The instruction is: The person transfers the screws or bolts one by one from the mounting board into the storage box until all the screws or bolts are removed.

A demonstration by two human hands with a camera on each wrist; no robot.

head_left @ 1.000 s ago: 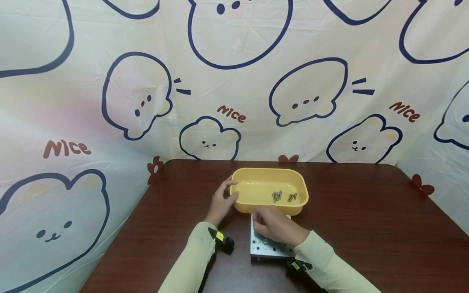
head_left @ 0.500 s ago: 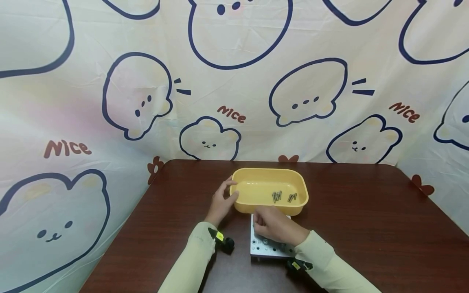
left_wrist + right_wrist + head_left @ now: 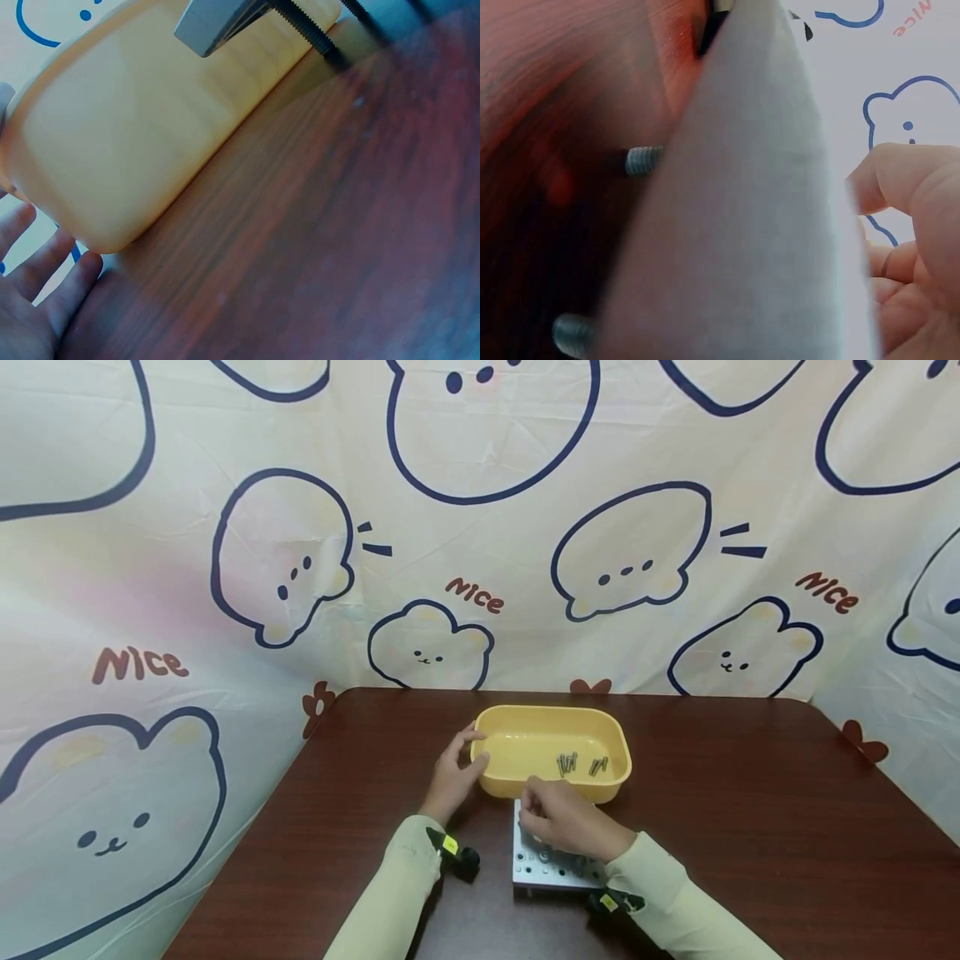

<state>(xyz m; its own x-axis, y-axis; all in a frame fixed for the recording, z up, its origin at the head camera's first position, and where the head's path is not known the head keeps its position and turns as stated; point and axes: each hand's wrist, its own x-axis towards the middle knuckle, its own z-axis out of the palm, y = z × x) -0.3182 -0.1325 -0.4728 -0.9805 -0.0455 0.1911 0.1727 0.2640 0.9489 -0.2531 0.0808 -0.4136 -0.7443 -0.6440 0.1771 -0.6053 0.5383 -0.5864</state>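
Note:
A yellow plastic tub stands on the table, with several silver bolts lying loose inside it. My left hand rests at the tub's left end, thumb and forefinger at the rim. In the left wrist view, the other fingers spread out straight beside the tub's corner. Just in front of the tub is a silver metal plate with rows of holes. Over the plate, my right hand has its fingers curled, and its fingertips are hidden. Threaded ends stick out under the plate in the right wrist view.
The dark brown wooden table extends on both sides of the tub and plate. A printed cloth with cartoon bears hangs behind it. A black wrist camera sits at my left wrist, close to the tabletop.
My right hand has shifted very slightly upward and right over the plate, with its knuckles turned a little. My left hand, the tub and the plate keep their places.

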